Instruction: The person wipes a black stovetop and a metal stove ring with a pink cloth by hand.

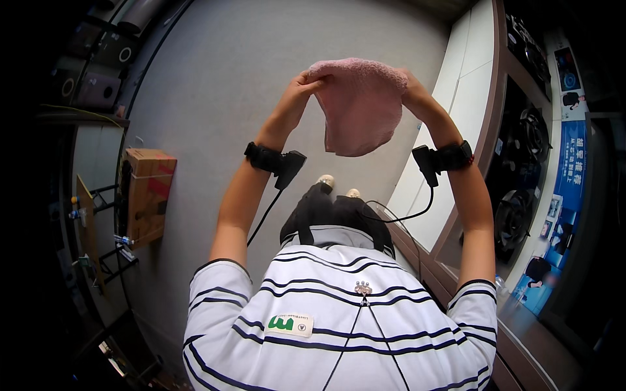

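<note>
A pink terry cloth (362, 110) hangs in the air in front of me, above the grey floor. My left hand (304, 90) pinches its upper left corner, the thumb on the near side. At the opposite upper corner my right hand (412, 88) grips the edge, its fingers mostly hidden behind the fabric. The upper edge is bunched and fluffy, while the lower part drapes loosely. Each forearm wears a black strapped device (288, 166) with a cable.
A counter with gas cooktops (530, 132) runs along my right, white cabinet doors (440, 132) beneath it. On the left stand a cardboard box (151, 195), a small wooden table (90, 234) and shelves of appliances (98, 90). A cable (411, 217) loops near my right side.
</note>
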{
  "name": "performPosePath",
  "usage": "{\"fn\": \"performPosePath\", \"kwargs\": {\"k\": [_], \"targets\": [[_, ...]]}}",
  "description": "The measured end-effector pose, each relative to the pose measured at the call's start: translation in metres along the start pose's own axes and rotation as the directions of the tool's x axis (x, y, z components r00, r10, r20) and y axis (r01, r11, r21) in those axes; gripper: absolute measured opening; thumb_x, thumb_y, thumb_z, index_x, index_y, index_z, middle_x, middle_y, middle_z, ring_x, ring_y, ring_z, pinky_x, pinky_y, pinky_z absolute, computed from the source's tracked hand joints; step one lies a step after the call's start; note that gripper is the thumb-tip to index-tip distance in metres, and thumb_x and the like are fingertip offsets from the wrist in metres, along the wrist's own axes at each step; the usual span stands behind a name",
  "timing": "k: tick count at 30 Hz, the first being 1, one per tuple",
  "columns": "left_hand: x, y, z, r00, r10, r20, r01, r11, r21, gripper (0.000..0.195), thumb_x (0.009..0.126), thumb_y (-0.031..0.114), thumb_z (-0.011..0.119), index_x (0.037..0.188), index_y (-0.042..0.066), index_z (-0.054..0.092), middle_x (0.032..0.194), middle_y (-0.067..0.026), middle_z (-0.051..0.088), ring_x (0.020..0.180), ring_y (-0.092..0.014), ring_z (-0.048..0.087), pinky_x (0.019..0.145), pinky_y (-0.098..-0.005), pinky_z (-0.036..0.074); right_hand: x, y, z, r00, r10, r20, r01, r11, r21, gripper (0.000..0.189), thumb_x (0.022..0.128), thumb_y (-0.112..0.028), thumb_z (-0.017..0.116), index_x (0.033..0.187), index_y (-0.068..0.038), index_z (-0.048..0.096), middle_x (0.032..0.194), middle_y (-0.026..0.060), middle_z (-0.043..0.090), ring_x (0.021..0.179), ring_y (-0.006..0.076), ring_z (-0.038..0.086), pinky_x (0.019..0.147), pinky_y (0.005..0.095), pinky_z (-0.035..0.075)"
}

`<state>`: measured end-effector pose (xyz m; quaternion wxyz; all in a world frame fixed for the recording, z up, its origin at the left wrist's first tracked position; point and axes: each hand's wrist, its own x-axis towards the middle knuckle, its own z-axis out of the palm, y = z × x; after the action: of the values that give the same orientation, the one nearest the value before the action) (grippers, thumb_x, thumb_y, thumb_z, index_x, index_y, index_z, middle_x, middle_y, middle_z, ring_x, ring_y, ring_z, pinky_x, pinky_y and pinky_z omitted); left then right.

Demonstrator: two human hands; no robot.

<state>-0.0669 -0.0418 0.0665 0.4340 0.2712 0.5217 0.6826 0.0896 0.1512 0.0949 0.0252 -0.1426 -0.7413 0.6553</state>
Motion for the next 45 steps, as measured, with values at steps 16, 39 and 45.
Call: {"fn": "performPosePath", "kwargs": {"k": [16,39,45], "targets": [[0.039,0.101,0.077,0.847,0.352,0.398,-0.453,0.871,0.192,0.095,0.072,0.004,0.071,0.141,0.020,0.009,0.134,-0.0095,0.037,0.122,-0.021,0.036,0.104,-0.0428,0.026,-0.046,-0.104,-0.115,0.962,-0.251,-0.109,0.183,0.886,-0.427,0.037,0.081,-0.016,0.060,0.116,-0.005,0.053,0.105,0.0096,0.061,0.094,0.0171,0.060,0.079,0.0279,0.051],[0.187,-0.052,0.170,0.928,0.242,0.284,-0.363,0.757,0.543,0.044,0.066,0.014,0.072,0.106,0.001,0.058,0.105,-0.0098,0.059,0.098,-0.023,0.055,0.094,-0.0377,0.036,-0.069,0.113,-0.163,0.895,0.398,-0.200,0.080,0.298,0.951,0.046,0.092,-0.037,0.028,0.123,-0.007,0.042,0.120,0.0101,0.049,0.111,0.0244,0.046,0.093,0.0374,0.038],[0.296,-0.040,0.188,0.753,0.412,0.513,-0.655,0.543,0.525,0.045,0.063,0.014,0.074,0.104,0.005,0.057,0.110,-0.0136,0.052,0.095,-0.031,0.053,0.087,-0.0415,0.040,-0.027,0.132,-0.243,0.695,0.482,-0.533,0.349,0.422,0.837,0.044,0.091,-0.032,0.035,0.126,-0.004,0.039,0.119,0.0131,0.050,0.110,0.0256,0.047,0.097,0.0370,0.034]]}}
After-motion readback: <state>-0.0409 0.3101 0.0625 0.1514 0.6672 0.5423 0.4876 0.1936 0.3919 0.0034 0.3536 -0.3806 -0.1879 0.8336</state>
